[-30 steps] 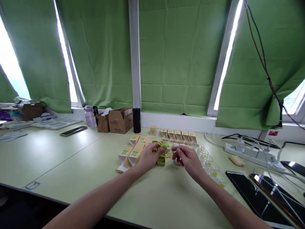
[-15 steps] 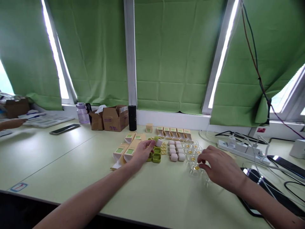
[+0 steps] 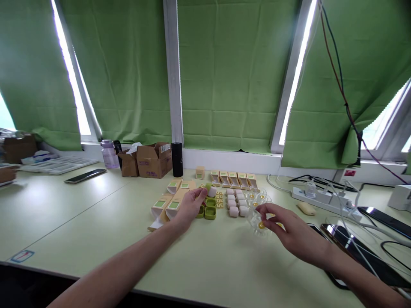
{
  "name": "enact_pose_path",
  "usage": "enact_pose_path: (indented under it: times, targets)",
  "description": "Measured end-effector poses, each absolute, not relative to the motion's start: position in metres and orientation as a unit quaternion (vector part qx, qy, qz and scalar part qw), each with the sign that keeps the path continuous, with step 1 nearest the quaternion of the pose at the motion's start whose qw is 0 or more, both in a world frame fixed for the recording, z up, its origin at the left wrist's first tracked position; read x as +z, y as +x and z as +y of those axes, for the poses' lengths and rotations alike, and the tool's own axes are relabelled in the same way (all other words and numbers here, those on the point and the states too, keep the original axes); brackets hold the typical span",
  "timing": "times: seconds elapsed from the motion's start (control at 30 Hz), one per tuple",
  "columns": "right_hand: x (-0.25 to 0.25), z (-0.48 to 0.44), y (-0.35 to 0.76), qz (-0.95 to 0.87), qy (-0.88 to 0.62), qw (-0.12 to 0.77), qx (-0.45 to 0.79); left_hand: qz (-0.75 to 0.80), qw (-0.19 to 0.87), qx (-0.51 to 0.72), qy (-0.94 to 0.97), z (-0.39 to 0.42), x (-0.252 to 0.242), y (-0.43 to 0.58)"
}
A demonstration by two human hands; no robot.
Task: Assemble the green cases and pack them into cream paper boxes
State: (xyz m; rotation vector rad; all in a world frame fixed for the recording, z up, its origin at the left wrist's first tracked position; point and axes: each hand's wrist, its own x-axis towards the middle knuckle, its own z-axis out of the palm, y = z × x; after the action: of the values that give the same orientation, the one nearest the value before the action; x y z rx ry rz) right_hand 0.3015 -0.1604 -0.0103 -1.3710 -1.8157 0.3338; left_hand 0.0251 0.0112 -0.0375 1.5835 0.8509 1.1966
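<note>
- Table (image 3: 105, 226) of pale yellow-green, smooth and faintly glossy, runs wall to wall across the view; a thin seam slants over its left part, with a small sticker (image 3: 22, 256) near the front edge.
- Green blinds (image 3: 237, 77) cover the windows behind, daylight showing at their edges, above a white sill (image 3: 224, 158).
- At the back stand a lilac bottle (image 3: 109, 155), an open cardboard box (image 3: 154, 161) and an upright black cylinder (image 3: 177, 160); a white power strip (image 3: 330, 204) with trailing cables lies to the right.
- Left hand (image 3: 190, 205) pinches a small green-and-white piece (image 3: 210, 189) between thumb and fingertips, above the green square boxes (image 3: 210, 213).
- This piece has its green end up and toward the left, its pale end down and toward the right; its long axis seems to slant that way, though it is too small to be sure.
- Right hand (image 3: 293, 226) bends over the clear cups (image 3: 261, 224), thumb and forefinger close together at the nearest ones; whether they grip one cannot be told.
- Between the hands, pale rounded blocks (image 3: 233, 211) sit in two columns running away from the person, beside little yellow pieces (image 3: 219, 199).
- Larger cartons (image 3: 173, 205) lie just left of the left hand, long axes slanting from near left to far right.
</note>
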Motion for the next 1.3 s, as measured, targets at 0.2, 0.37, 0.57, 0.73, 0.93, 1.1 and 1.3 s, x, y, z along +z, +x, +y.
enact_pose_path:
  times: [0.2, 0.37, 0.57, 0.73, 0.93, 1.1, 1.3]
  targets:
    - [0.005, -0.101, 0.245, -0.554, -0.350, 0.568, 0.497, 0.339, 0.499, 0.528, 0.597, 0.016, -0.035, 0.023]
    - [-0.014, -0.069, 0.230, -0.419, -0.282, 0.647, 0.570, 0.339, 0.489, 0.549, 0.587, 0.019, -0.036, 0.021]
    - [-0.040, -0.066, 0.229, -0.343, -0.262, 0.664, 0.611, 0.345, 0.494, 0.538, 0.589, 0.017, -0.036, 0.021]
    - [-0.048, -0.062, 0.223, -0.359, -0.270, 0.651, 0.612, 0.341, 0.495, 0.539, 0.590, 0.015, -0.035, 0.022]
    - [-0.055, -0.057, 0.217, -0.367, -0.259, 0.647, 0.617, 0.344, 0.484, 0.533, 0.603, 0.016, -0.037, 0.021]
    - [-0.060, -0.061, 0.210, -0.461, -0.300, 0.672, 0.497, 0.345, 0.477, 0.532, 0.609, 0.017, -0.039, 0.020]
    - [-0.069, -0.071, 0.210, -0.649, -0.411, 0.615, 0.178, 0.334, 0.474, 0.534, 0.616, 0.017, -0.040, 0.020]
